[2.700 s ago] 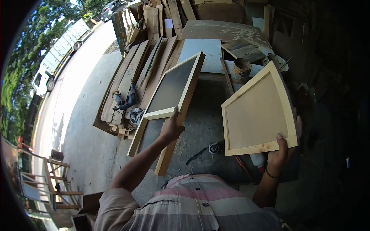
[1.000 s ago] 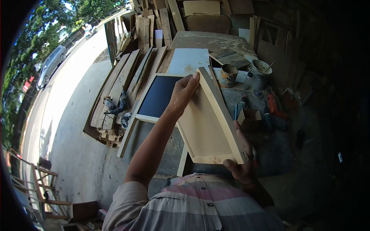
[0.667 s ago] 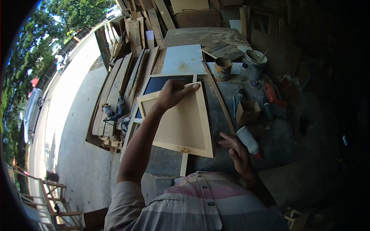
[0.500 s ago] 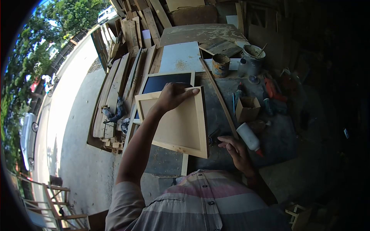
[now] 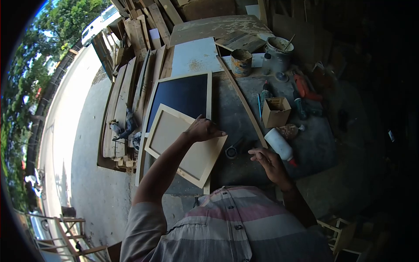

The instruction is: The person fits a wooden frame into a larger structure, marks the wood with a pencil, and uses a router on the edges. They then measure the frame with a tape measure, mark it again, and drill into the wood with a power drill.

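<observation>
My left hand (image 5: pixel 204 129) grips the upper right edge of a light wooden frame with a beige panel (image 5: pixel 181 148); the frame is turned at an angle. Beneath and beyond it lies a wooden frame with a dark panel (image 5: pixel 185 94), partly covered. My right hand (image 5: pixel 269 165) hovers over the dark table with nothing in it, its fingers apart, close to a white bottle with a red tip (image 5: pixel 279 144). Between my hands, a small dark round object (image 5: pixel 231 152) rests on the table.
A long thin wood strip (image 5: pixel 241 98) crosses the table (image 5: pixel 231 111). Farther back are a small box (image 5: pixel 276 112), a can (image 5: pixel 241 63), a bucket (image 5: pixel 279 53) and a red tool (image 5: pixel 306 88). Stacked planks (image 5: pixel 124 102) line the left side.
The beige-panelled frame has turned and come down toward the table with my left hand, uncovering more of the dark panel and the small round object. My right hand has barely moved.
</observation>
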Motion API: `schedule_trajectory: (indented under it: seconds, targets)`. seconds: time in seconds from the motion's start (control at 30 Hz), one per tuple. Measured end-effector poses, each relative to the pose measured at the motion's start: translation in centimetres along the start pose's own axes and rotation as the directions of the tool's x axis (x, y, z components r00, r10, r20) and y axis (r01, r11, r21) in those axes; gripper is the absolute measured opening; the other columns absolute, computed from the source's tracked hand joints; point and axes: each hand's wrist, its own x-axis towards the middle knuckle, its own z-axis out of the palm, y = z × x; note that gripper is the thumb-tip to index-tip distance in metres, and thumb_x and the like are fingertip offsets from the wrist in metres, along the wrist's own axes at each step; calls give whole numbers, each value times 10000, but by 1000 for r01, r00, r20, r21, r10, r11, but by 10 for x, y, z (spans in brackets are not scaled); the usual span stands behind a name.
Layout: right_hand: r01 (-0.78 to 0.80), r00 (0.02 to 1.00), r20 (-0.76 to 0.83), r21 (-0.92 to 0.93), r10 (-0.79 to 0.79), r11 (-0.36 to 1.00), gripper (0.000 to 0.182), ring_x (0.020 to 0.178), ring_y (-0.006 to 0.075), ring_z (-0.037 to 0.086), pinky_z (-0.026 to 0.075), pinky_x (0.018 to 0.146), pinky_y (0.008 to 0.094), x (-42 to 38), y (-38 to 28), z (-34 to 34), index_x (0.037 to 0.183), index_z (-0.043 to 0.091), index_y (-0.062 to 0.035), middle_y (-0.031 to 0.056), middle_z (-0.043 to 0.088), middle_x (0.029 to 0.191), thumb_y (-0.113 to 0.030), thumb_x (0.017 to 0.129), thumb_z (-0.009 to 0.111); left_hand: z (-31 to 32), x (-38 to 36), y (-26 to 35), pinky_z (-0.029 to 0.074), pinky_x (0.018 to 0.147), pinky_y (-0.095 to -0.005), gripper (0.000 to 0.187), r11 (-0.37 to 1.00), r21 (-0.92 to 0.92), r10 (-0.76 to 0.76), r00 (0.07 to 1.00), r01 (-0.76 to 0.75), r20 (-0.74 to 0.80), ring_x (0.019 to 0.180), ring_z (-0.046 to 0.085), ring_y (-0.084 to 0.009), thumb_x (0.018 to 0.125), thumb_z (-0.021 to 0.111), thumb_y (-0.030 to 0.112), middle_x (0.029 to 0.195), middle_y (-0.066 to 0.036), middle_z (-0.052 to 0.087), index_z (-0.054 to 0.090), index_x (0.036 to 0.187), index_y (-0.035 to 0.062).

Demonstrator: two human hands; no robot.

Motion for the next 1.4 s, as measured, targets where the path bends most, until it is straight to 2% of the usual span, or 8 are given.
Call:
schedule_trajectory:
  seconds: [0.2,0.53,0.6,0.67,0.83,1.0,1.13,1.4]
  targets:
    - [-32,999,-28,14,33,999,395,935,186,677,515,835,306,-4,13,-7,1189,644,9,118,704,1088,-332,1052,501,29,11,5,359,1017,-421,405,976,17,205,945,-216,254,995,652,-238,874,646,604,947,-36,742,776,969,231]
    - [-81,993,-82,106,90,991,364,932,191,680,517,830,297,19,59,-18,1142,659,11,115,709,1046,-316,1034,543,56,7,6,328,1077,-442,411,942,-29,332,915,-334,229,1114,590,-246,880,656,565,1061,-37,711,746,1055,204]
    - [-155,983,-143,-283,118,946,356,903,225,692,523,791,311,32,76,-23,1103,672,8,143,709,970,-325,992,606,56,4,8,308,1096,-457,400,966,-50,258,931,-254,259,1177,546,-264,884,656,550,1085,-44,704,745,1072,208]
    - [-173,974,-199,-347,108,922,316,879,285,704,534,749,361,50,97,-20,1040,679,8,166,708,924,-291,942,653,67,2,4,298,1105,-461,395,968,-14,245,937,-249,249,1199,526,-272,884,656,544,1092,-43,702,747,1079,213]
    - [23,977,-86,-867,-196,497,195,844,366,704,564,728,443,138,169,-24,918,694,17,225,701,881,-140,930,579,73,-9,6,232,1154,-517,421,969,22,241,957,-247,163,1269,473,-291,884,644,549,1152,-31,687,736,1130,220]
    - [-205,979,-201,-953,41,222,187,805,355,722,593,666,445,220,177,-25,905,727,-1,216,717,879,-101,927,571,80,-29,17,24,1197,-648,476,997,36,63,997,-64,47,1439,320,-298,885,632,554,1359,-101,568,694,1206,208]
    - [-239,963,-228,-969,145,59,207,857,322,738,601,697,427,242,182,-22,899,763,-39,185,740,915,-109,934,571,89,-48,11,13,1200,-649,495,1000,12,-22,997,21,77,1491,225,-317,893,622,542,1464,-130,469,669,1247,199]
    - [-240,954,-237,-971,183,-8,254,897,302,739,595,712,408,238,192,-27,929,771,-69,130,751,975,-114,952,523,105,-102,41,61,1224,-566,730,949,-32,-312,925,312,-219,1519,127,-362,878,665,464,1612,-145,263,423,1484,137]
